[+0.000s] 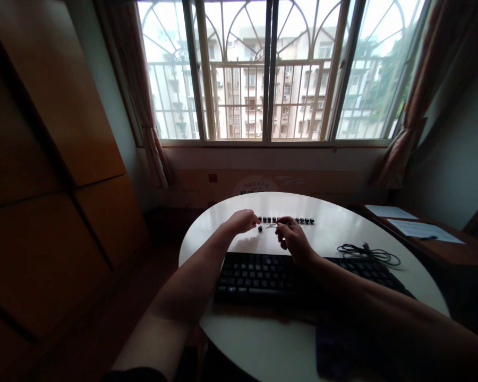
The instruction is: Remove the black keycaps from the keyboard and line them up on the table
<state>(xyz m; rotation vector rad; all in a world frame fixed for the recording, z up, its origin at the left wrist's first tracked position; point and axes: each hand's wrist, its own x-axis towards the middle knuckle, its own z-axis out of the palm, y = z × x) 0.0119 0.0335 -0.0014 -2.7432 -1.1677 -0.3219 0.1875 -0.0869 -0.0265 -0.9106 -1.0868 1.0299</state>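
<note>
Over the white round table, my right hand pinches a thin pale metal tool that points left; its exact kind is too small to make out. My left hand reaches to the left end of a row of small black keycaps, its fingers curled together. Whether anything sits between those fingertips is hidden. One loose black keycap lies just in front of the row, between my hands. Nearer to me is a black keyboard, partly covered by my right forearm.
A coiled black cable rests behind the keyboard on the right of the white table. A dark purple object lies at the near edge. To the right, a brown desk bears paper sheets and a pen.
</note>
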